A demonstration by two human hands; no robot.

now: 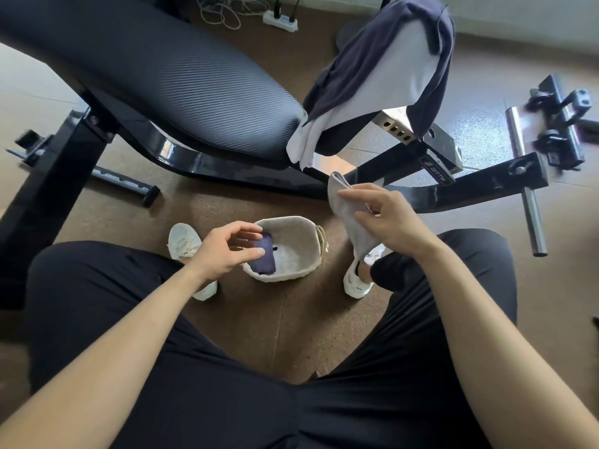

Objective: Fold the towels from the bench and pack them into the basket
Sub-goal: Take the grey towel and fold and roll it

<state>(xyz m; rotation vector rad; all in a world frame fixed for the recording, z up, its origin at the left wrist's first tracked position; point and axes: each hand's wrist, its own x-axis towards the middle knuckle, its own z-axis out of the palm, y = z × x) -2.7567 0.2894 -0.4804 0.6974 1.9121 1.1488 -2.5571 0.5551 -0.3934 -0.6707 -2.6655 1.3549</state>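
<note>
Both arms are out in front, bare. The left forearm (136, 322) angles inward, and the left grip (227, 251) hovers with fingers loosely curled and thumb apart, holding nothing. The right forearm (479, 306) leads to the right grip (385, 218), further forward than the left grip. Its thumb and fingertips pinch a grey towel (343, 205) that hangs beneath that grip.

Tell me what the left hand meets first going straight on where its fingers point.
Likely the folded navy towel inside the pale woven basket, just beyond the left hand fingertips; depth is unclear.
</note>
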